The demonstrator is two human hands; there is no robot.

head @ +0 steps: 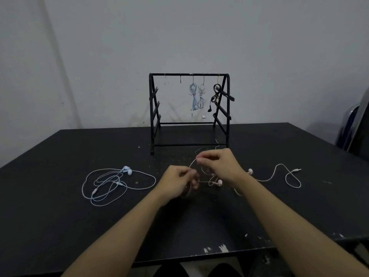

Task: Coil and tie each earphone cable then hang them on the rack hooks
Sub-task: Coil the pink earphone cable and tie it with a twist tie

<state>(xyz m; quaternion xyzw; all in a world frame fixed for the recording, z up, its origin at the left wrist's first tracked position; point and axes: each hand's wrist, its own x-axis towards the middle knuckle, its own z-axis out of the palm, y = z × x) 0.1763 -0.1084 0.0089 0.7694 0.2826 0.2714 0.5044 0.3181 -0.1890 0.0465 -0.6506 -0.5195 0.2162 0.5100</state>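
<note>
Both hands hold the pink earphone cable (271,177) over the middle of the black table (60,226). My left hand (177,183) pinches loops of it. My right hand (218,163) pinches the cable a little higher and to the right. Its pink earbuds lie at my right wrist, and the plug end trails off to the right. A loose light-blue earphone (111,184) lies tangled at the left. The black rack (189,112) stands behind, with a blue coil (193,96), a white coil (201,98) and a black coil (215,94) hanging from its hooks.
Two hooks at the left of the rack's top bar hang bare. A thin wire tie (217,143) lies by the rack's base. A chair (353,124) stands past the table's right edge. A grey wall is close behind the rack.
</note>
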